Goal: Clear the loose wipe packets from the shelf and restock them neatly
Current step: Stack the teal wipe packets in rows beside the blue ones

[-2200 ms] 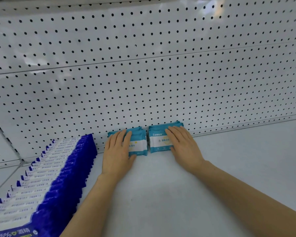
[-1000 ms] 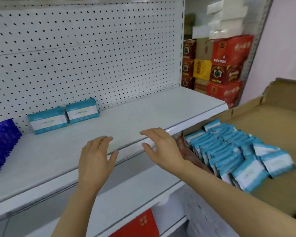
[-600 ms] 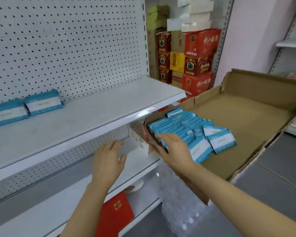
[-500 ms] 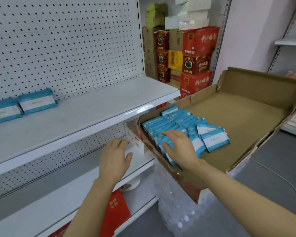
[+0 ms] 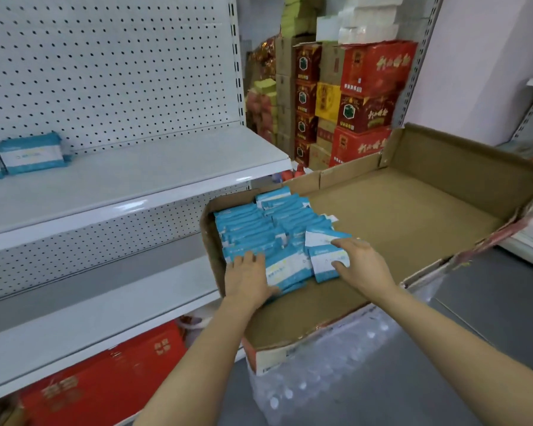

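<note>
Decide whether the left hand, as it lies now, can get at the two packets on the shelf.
Probably not without moving: the left hand rests on packets in the box, while the shelf packets sit far off by the pegboard.

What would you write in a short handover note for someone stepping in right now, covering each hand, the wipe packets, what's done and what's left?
Left hand: flat on the packets in the cardboard box, gripping nothing.
Right hand: fingers and thumb around the rightmost packet in the box.
Done: two packets stand side by side at the back of the shelf.
Left: move the boxed packets onto the shelf in neat rows.
</note>
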{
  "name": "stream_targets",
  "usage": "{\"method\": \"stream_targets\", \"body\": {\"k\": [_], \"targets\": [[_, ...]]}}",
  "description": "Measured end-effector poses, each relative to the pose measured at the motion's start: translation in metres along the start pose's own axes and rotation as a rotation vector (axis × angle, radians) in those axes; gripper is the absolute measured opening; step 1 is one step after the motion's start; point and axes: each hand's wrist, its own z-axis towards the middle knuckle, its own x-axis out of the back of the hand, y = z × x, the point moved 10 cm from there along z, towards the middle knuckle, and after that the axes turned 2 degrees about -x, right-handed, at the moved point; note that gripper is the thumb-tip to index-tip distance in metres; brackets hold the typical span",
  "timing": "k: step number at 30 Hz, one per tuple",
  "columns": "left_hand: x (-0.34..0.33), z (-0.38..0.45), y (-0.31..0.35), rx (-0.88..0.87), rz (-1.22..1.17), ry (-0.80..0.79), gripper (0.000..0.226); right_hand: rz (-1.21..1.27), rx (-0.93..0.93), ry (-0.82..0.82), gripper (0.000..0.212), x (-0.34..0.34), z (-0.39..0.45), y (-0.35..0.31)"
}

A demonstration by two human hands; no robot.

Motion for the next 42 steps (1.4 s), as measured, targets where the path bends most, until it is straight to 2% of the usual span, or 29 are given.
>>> {"method": "stream_targets", "body": {"k": [6, 8, 10, 12, 15, 17, 19, 21, 23, 25, 30, 34, 42], "targets": [[-0.001, 0.002, 0.004, 0.075, 0.083, 0.114, 0.075, -0.070, -0.065, -0.136, 0.052, -0.010, 0.015, 0.053], [0.005, 0.000, 0.002, 0.108, 0.036, 0.164, 0.063, -0.087, -0.072, -0.192, 0.057, -0.018, 0.023, 0.065], [0.015, -0.004, -0.007, 0.154, -0.147, 0.240, 0.041, -0.108, -0.066, -0.250, 0.063, -0.028, 0.034, 0.069], [0.022, -0.008, -0.026, 0.223, -0.434, 0.300, 0.028, -0.159, -0.045, -0.329, 0.072, -0.040, 0.046, 0.069], [0.023, -0.014, -0.056, 0.313, -0.805, 0.327, 0.033, -0.173, -0.053, -0.447, 0.088, -0.061, 0.055, 0.073], [0.028, -0.019, -0.068, 0.331, -0.955, 0.341, 0.032, -0.128, -0.097, -0.427, 0.090, -0.068, 0.060, 0.078], [0.038, -0.025, -0.078, 0.336, -1.027, 0.372, 0.024, -0.033, -0.143, -0.354, 0.080, -0.066, 0.063, 0.081], [0.043, -0.027, -0.087, 0.354, -1.128, 0.377, 0.024, 0.117, -0.172, -0.293, 0.058, -0.061, 0.066, 0.083], [0.049, -0.028, -0.098, 0.357, -1.271, 0.388, 0.027, 0.353, -0.202, -0.273, 0.036, -0.053, 0.067, 0.084], [0.062, -0.032, -0.111, 0.350, -1.372, 0.426, 0.030, 0.590, -0.222, -0.276, 0.030, -0.041, 0.069, 0.076], [0.094, -0.043, -0.145, 0.323, -1.386, 0.518, 0.030, 0.857, -0.080, -0.278, 0.029, -0.003, 0.085, 0.001], [0.111, -0.055, -0.182, 0.312, -1.387, 0.560, 0.029, 0.951, 0.039, -0.284, 0.036, 0.000, 0.100, -0.067], [0.138, -0.099, -0.288, 0.351, -1.360, 0.632, 0.029, 1.087, 0.138, -0.290, 0.037, -0.015, 0.108, -0.208]]}}
